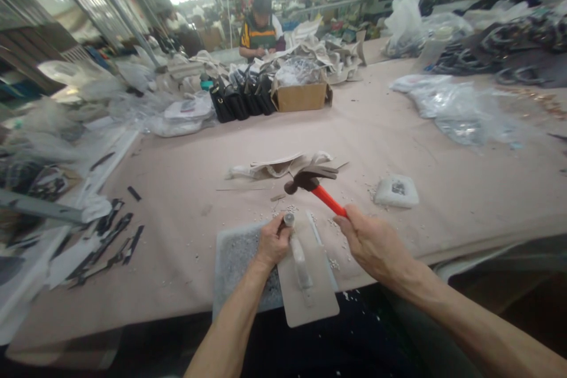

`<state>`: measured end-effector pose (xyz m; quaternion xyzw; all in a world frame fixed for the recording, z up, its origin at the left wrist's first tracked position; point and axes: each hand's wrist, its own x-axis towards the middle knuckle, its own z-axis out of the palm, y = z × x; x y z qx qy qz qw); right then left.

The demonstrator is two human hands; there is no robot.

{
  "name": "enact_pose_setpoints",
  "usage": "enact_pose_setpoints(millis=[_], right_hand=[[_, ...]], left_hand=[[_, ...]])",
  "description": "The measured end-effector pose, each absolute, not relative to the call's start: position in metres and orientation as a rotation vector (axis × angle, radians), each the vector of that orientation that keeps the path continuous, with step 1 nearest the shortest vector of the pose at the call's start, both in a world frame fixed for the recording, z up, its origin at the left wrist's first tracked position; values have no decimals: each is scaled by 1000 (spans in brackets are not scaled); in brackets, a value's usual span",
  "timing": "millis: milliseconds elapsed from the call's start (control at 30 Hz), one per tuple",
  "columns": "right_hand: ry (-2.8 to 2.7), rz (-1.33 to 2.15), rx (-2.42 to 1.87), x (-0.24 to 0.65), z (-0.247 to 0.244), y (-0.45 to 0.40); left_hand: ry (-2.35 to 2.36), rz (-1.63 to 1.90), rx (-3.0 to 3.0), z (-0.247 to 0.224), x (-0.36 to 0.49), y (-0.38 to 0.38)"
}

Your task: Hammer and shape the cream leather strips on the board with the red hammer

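My right hand (370,242) is closed round the red handle of a claw hammer (328,198). The dark hammer head is raised, its striking face turned left, just above my left hand. Pinched in my left hand (273,240) is a short metal punch (289,220), its round top facing up. Under that hand lies a beige panel (314,301) with rounded corners and a strap-like strip (300,263) along its middle. A grey slab (228,248) sits partly beneath the panel. The punch's lower end is hidden.
Small white bits are scattered around a white block (396,191) at right. Beige cut pieces (283,165) lie ahead. Farther back stand black bags (241,97) and a cardboard box (301,97). Dark strips (117,236) lie at left. A person (261,29) sits across the table (177,189).
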<state>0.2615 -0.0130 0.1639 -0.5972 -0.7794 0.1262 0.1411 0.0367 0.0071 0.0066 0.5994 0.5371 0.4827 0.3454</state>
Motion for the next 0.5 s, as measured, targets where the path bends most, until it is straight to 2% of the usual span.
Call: enact_pose_setpoints(millis=[100,233,367,500], right_hand=[[-2373,250,-1682,254,157,-15],[-2641,322,-1767,256,146,-15],[-2584,413,-1833,266,142,-13],[-2406,587,-1950,287,115,-6]], left_hand=[[1403,1261,1530,5,36,7],[1401,1258,1507,3,37,7],[1349,1253,1520,3,40,7],[1341,1206,1493,7,41,9]])
